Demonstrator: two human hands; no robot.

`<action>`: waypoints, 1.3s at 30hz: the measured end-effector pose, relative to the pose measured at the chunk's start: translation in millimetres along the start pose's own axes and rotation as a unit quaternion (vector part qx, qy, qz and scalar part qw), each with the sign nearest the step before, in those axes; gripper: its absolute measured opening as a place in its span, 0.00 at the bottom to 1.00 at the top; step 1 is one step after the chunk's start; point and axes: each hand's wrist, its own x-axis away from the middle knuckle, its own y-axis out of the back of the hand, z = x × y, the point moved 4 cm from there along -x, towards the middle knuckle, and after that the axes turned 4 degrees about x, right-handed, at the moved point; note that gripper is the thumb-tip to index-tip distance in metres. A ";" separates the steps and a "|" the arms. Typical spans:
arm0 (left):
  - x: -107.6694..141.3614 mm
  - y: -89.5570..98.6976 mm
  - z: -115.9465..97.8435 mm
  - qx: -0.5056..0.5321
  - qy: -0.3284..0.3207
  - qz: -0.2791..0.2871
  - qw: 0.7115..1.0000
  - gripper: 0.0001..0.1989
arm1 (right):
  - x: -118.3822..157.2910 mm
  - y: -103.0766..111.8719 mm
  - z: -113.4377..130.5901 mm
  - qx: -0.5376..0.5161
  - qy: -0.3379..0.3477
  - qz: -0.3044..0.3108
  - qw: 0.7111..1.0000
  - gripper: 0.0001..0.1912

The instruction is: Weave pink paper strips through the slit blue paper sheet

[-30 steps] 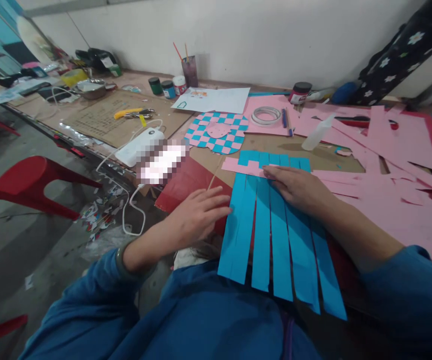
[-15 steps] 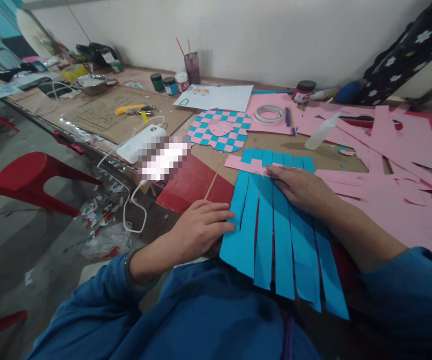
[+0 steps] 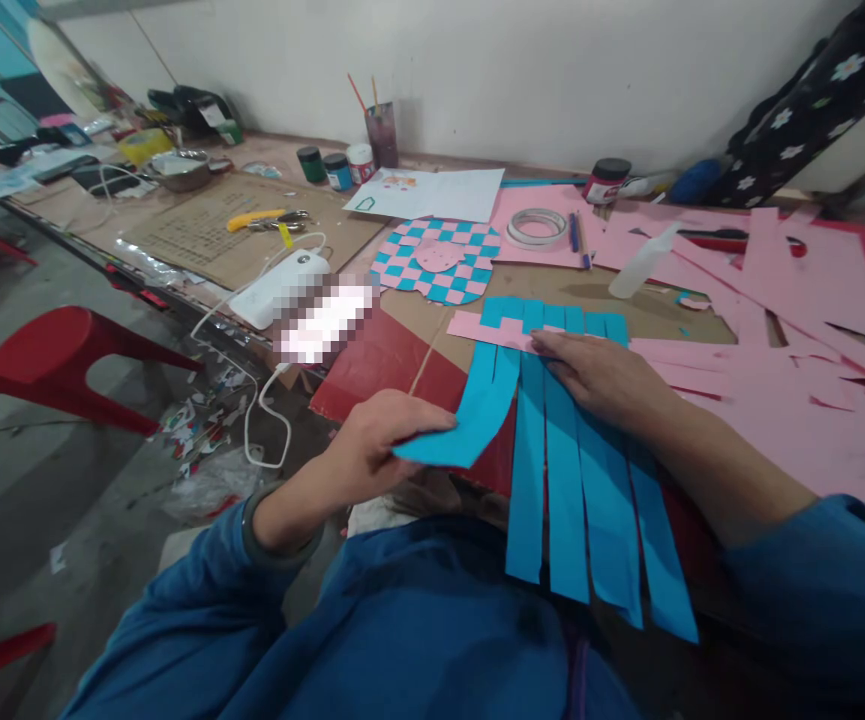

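Note:
A blue paper cut into several long strips lies at the table's near edge, joined across its top. A pink strip runs crosswise through its upper part, over some blue strips and under others. My left hand pinches the lower ends of the leftmost blue strips, which are lifted and curled up to the left. My right hand lies flat with fingers stretched over the right part of the pink strip, hiding some of the weave beneath.
Beyond lie a blue and pink checkered paper piece, a tape roll, a glue bottle and pink paper scraps. To the left are a white power bank, a yellow cutter and a red stool.
My left hand has closed on the leftmost blue strips and moved left, lifting their lower ends off the others. My right hand stays in place.

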 end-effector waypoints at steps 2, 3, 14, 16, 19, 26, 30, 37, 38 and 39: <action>-3.5 -2.7 -1.8 0.013 -0.028 0.046 0.998 0.15 | 0.0 0.2 -0.2 -0.001 0.000 0.000 1.000 0.24; -6.0 -4.2 -3.0 0.018 -0.034 0.069 0.997 0.18 | 0.0 0.5 -0.2 -0.002 0.000 -0.001 1.000 0.24; -12.1 -40.6 -38.7 -0.195 -0.091 0.313 0.925 0.35 | -0.1 3.4 2.1 -0.014 0.001 -0.001 1.000 0.25; -8.0 -45.1 -43.6 -0.236 -0.078 0.316 0.916 0.36 | -0.1 3.6 2.0 -0.014 0.003 -0.004 1.000 0.25; -3.6 -49.8 -50.7 -0.264 -0.078 0.294 0.915 0.25 | -0.3 4.2 2.3 -0.014 0.001 -0.009 1.000 0.24; -6.6 -44.1 -56.7 -0.151 -0.036 0.238 0.959 0.12 | -0.2 6.0 4.2 -0.018 -0.015 0.013 1.000 0.26; -15.8 -36.3 -48.2 -0.127 0.014 0.229 0.965 0.12 | -0.2 5.8 3.7 -0.015 -0.005 0.001 1.000 0.26; -49.5 0.2 -22.7 0.029 0.167 0.059 0.984 0.10 | -1.1 6.9 4.0 0.009 -0.015 -0.005 1.000 0.26; -54.5 5.4 -19.9 0.044 0.172 0.029 0.984 0.09 | -1.4 7.2 4.2 0.017 -0.022 -0.001 1.000 0.26; -59.3 9.9 -17.0 0.058 0.177 0.003 0.982 0.09 | -1.7 7.5 4.6 0.025 -0.026 0.000 0.999 0.26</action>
